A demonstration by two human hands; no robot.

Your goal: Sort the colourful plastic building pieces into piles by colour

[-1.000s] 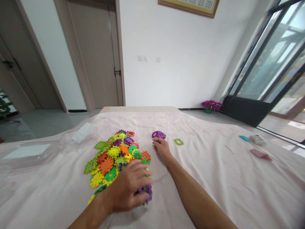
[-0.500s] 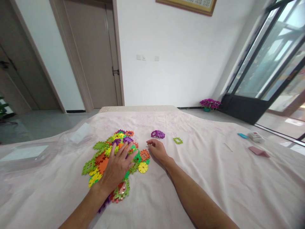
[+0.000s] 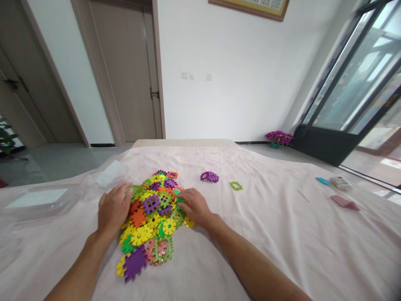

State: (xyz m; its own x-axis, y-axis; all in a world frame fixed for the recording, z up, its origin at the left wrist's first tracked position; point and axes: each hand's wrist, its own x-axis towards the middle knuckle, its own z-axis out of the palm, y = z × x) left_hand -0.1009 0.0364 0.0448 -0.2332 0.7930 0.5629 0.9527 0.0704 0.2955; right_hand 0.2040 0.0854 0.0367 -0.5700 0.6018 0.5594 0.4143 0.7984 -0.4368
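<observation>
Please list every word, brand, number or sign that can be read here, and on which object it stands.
No text here can be read.
Framed panel on the wall: dark characters, too small and blurred.
White object at right: a small reddish mark, unreadable.
Pale sheets by the clear plastic trays: no legible print.
Toothed pieces: no legible text.

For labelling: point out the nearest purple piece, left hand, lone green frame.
Nearest purple piece (image 3: 135, 263): head view, flat face.
Left hand (image 3: 113, 210): head view, back of hand.
Lone green frame (image 3: 237, 189): head view, near edge.

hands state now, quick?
Left hand: open, cupped against the left side of the pile.
Right hand: fingers curled at its right side; grip cannot be told.
</observation>
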